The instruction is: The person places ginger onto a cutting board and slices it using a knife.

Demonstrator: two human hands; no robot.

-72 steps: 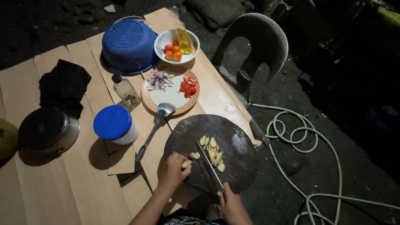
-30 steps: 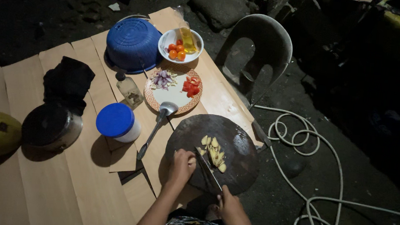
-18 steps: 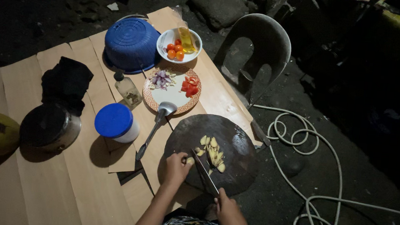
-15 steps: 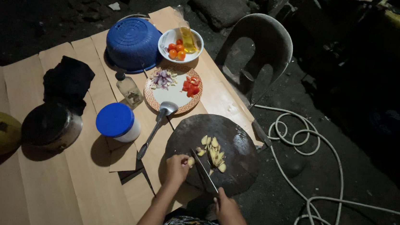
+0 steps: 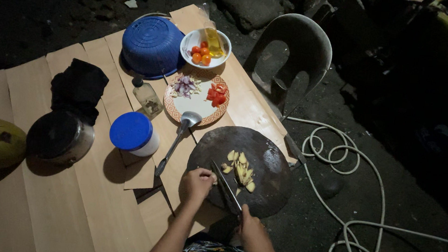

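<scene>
A small pale piece of ginger sits at the near left edge of the round dark cutting board, on the tabletop. The left hand is curled over it, fingers closed tight to pin it down. The right hand has its grip shut around the handle of a knife, and the blade lies right beside the left fingertips.

Half a second ago the yellow piece showed more past the fingers. Now the hand has slid forward and covers most of it — so the piece looks nearly used up. The pile of cut slices lies just past the blade, in the middle of the board, and has hardly changed.

Farther out there is a metal ladle, a patterned plate with chopped onion and red bits, a white bowl of small tomatoes, a blue basket turned over, a blue-lidded tub and a dark pot.
</scene>
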